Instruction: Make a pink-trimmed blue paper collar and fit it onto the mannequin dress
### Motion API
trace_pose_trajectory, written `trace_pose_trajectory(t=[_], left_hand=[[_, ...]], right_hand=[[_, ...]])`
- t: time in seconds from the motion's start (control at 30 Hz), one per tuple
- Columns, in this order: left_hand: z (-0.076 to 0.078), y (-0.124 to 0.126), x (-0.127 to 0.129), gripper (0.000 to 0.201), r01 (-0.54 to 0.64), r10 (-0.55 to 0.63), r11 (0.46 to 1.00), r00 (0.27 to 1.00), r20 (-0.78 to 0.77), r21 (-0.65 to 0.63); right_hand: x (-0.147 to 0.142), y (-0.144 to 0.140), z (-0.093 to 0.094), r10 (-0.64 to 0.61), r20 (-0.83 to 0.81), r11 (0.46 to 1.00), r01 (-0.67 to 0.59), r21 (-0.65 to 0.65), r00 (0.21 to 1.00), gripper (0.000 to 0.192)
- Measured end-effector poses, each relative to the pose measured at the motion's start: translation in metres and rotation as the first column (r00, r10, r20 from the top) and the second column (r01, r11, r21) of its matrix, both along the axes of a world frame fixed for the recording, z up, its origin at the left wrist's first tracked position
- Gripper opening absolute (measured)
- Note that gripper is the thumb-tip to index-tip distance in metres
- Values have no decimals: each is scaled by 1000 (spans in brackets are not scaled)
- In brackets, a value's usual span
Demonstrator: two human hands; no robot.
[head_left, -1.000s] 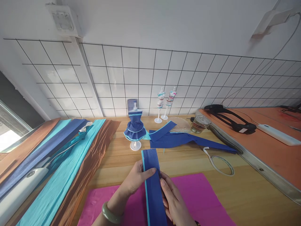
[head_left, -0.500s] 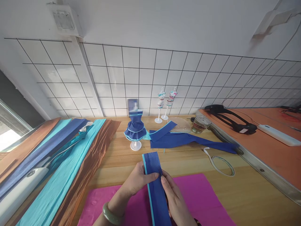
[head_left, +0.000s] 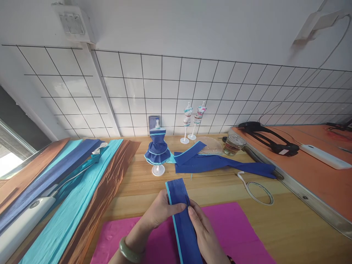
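Observation:
A dark blue crepe paper strip (head_left: 183, 227) with a light blue border along its left edge runs from the bottom of the view up between my hands. My left hand (head_left: 161, 212) is closed on its left side, thumb flat on top and fingers behind. At the right edge, my right hand (head_left: 202, 227) pinches the paper between thumb and fingers, where a small dark fold shows. Beyond the strip stands a small dress form wearing a blue ruffled dress (head_left: 157, 148) with light blue trim. Magenta paper (head_left: 233, 231) lies beneath my hands.
Blue paper pieces (head_left: 200, 165) and a loop of white tape (head_left: 260, 194) lie right of centre. Two small mannequins (head_left: 187, 121) and a glass (head_left: 233, 145) stand farther back. Long turquoise paper (head_left: 74, 198) and a white power strip (head_left: 30, 220) lie on the left.
The view has shifted very slightly. Both hands keep nearly the same hold on the strip, and the fold at its right edge shows a little more.

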State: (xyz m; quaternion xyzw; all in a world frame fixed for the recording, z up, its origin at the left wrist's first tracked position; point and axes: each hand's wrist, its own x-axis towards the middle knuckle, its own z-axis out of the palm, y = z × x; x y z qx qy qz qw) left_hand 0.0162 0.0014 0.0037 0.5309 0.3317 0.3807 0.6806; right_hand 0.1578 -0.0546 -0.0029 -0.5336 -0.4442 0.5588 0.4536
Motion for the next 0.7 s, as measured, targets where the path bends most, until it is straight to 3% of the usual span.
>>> trace_pose_trajectory(t=[0.13,0.27,0.37,0.43,0.6,0.7], left_hand=[[0,0,-1,25,9,-9,1000,1000,13,-3],[-1,1,-1,22,-59,60,998,997,47,-28],[0,1,0,22,-54,55,998,998,33,-20],[0,1,1,22,-46,46,999,999,16,-7],[1,0,2,27,-36,35,999,999,22,26],[3,0,2,27,-18,17,999,999,31,48]], right_hand=[[-1,-2,2,-15,-45,1000,14,-9,999,43],[-6,-3,1,-36,-73,981,21,-195,997,55],[-8,-3,0,-50,-62,966,33,-255,997,64],[-8,-2,0,-56,-37,973,47,-228,998,65],[-5,2,3,-73,18,997,73,-7,997,54],[-3,2,4,-37,42,999,38,-13,998,55]])
